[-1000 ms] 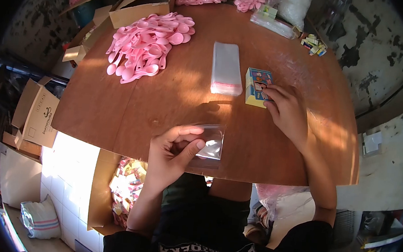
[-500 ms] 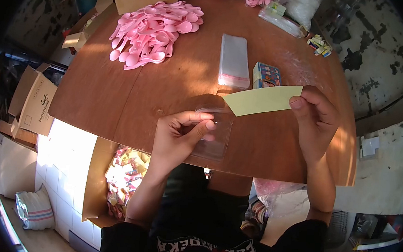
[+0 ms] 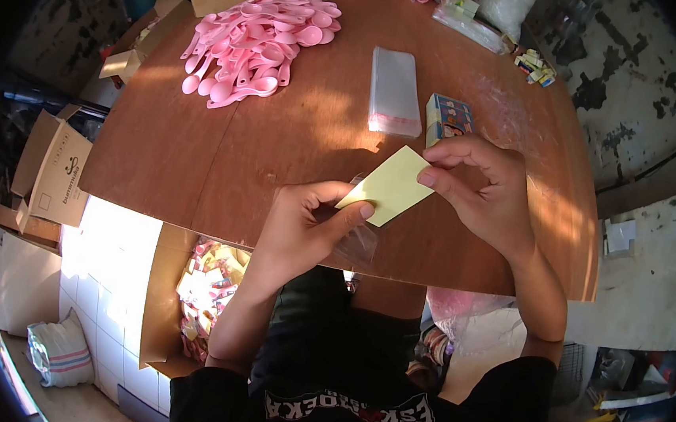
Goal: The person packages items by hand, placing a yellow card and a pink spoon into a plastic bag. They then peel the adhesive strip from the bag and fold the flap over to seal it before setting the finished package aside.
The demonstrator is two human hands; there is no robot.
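Note:
A pale yellow paper card (image 3: 389, 185) slants over the table's near edge. My right hand (image 3: 483, 187) pinches its upper right corner between thumb and fingers. At its lower left end, the thumb of my left hand (image 3: 309, 225) presses on the card. That same hand keeps a clear plastic bag (image 3: 357, 244) behind the card, mostly covered by it. Just beyond my right hand stands a stack of blue printed cards (image 3: 449, 116). A pile of clear plastic bags (image 3: 395, 88) lies to its left.
Pink plastic spoons (image 3: 256, 46) are heaped at the table's (image 3: 296, 140) far left. Small boxes (image 3: 534, 68) lie near the right edge. Below the near edge, a carton (image 3: 162, 300) holds many small packets. Another cardboard box (image 3: 60, 165) stands at left.
My right hand has brought the card left and down, tilting it more steeply. The card's left end now lies under my left thumb, in front of the clear bag.

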